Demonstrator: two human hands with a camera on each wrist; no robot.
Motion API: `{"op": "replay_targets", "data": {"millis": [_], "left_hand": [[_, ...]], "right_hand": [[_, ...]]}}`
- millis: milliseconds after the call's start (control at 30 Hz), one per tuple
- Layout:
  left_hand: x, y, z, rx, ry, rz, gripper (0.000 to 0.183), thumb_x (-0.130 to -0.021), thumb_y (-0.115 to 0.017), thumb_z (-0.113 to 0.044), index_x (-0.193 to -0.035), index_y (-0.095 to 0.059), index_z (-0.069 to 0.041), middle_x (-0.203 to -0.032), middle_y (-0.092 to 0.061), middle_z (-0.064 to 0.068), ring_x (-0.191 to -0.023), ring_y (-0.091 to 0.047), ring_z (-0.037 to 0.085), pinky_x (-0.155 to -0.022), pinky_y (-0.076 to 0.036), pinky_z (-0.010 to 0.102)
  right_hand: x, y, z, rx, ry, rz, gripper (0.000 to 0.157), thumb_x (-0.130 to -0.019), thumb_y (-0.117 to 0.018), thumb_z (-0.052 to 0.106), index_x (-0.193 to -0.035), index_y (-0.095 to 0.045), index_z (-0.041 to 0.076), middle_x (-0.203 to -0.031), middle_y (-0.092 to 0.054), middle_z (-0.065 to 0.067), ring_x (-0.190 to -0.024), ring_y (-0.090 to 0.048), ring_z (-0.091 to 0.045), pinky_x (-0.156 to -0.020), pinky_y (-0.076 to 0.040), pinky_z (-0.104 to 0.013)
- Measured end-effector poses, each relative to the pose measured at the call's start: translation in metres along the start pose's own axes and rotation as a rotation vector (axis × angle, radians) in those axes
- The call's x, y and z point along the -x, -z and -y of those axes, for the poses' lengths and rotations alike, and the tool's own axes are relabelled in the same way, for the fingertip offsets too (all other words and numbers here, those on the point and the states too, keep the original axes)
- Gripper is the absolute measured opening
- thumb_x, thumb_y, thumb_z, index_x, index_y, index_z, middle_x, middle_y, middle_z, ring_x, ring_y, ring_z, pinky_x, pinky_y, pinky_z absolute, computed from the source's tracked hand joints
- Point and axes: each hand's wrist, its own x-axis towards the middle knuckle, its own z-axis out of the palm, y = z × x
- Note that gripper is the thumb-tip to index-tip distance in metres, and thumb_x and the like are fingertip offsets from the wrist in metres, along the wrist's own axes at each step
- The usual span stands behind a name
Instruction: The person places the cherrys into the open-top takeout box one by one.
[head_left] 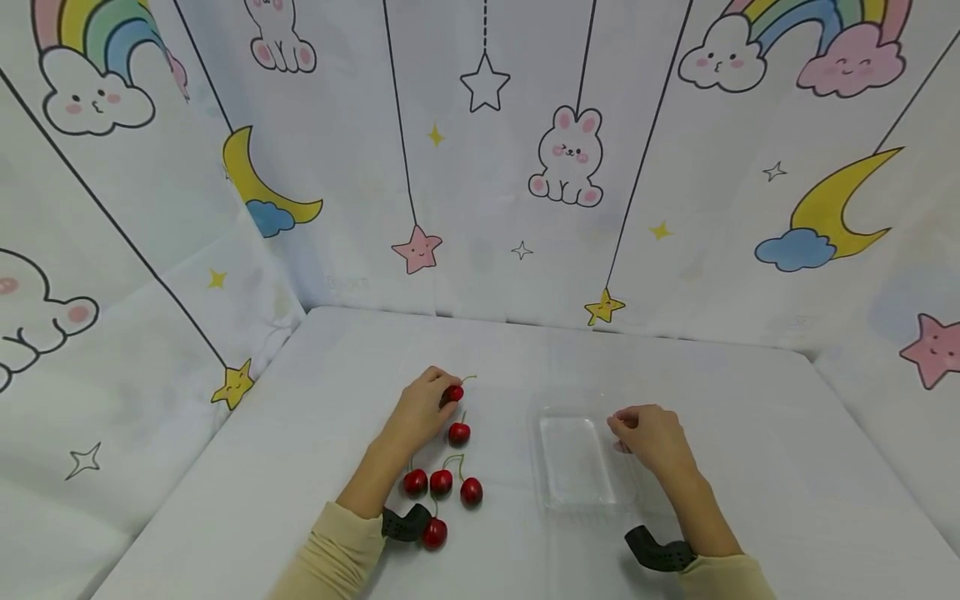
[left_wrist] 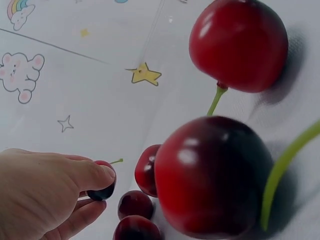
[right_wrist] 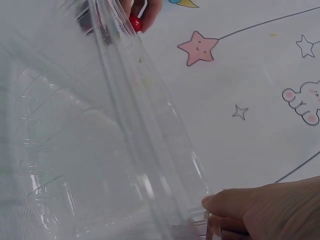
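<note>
My left hand [head_left: 420, 410] pinches a dark red cherry [head_left: 456, 392] between thumb and fingers, its green stem pointing away. In the left wrist view the same cherry [left_wrist: 102, 187] shows at the thumb tip. Several more cherries lie on the table below that hand, with one cherry [head_left: 459, 433] nearest to it and another cherry [head_left: 434, 533] close to the left wrist. To the right stands a clear plastic container [head_left: 538, 467]. My right hand [head_left: 654, 437] grips its far right corner; the right wrist view shows the thumb [right_wrist: 220, 201] on the rim.
The table [head_left: 757, 433] has a white cover. Behind it and at the sides hang white sheets [head_left: 480, 167] printed with rabbits, stars, moons and rainbows. A black wrist mount [head_left: 407, 523] sits on the left wrist, another black mount [head_left: 660, 550] on the right.
</note>
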Motion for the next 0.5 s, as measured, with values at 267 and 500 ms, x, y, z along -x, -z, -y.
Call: {"op": "replay_targets", "data": {"millis": [267, 500], "left_hand": [[0.0015, 0.0003, -0.0061, 0.035, -0.013, -0.005, 0.034, -0.083, -0.072, -0.009, -0.116, -0.065, -0.011, -0.113, -0.059, 0.003, -0.101, -0.063, 0.018, -0.088, -0.053, 0.033], [0.0011, -0.0007, -0.0104, 0.040, -0.037, -0.005, 0.033, -0.083, -0.072, -0.010, -0.115, -0.065, -0.011, -0.113, -0.059, 0.004, -0.098, -0.064, 0.017, -0.087, -0.054, 0.032]], "right_hand": [[-0.0011, -0.0022, 0.0005, -0.004, 0.023, -0.004, 0.034, -0.092, -0.061, 0.022, -0.112, -0.065, -0.004, -0.084, -0.071, -0.008, -0.064, -0.063, -0.009, -0.060, -0.051, -0.027], [-0.0001, -0.0007, -0.0004, -0.005, 0.026, -0.016, 0.033, -0.092, -0.061, 0.021, -0.111, -0.066, -0.005, -0.084, -0.072, -0.009, -0.063, -0.063, -0.009, -0.060, -0.051, -0.027]]}}
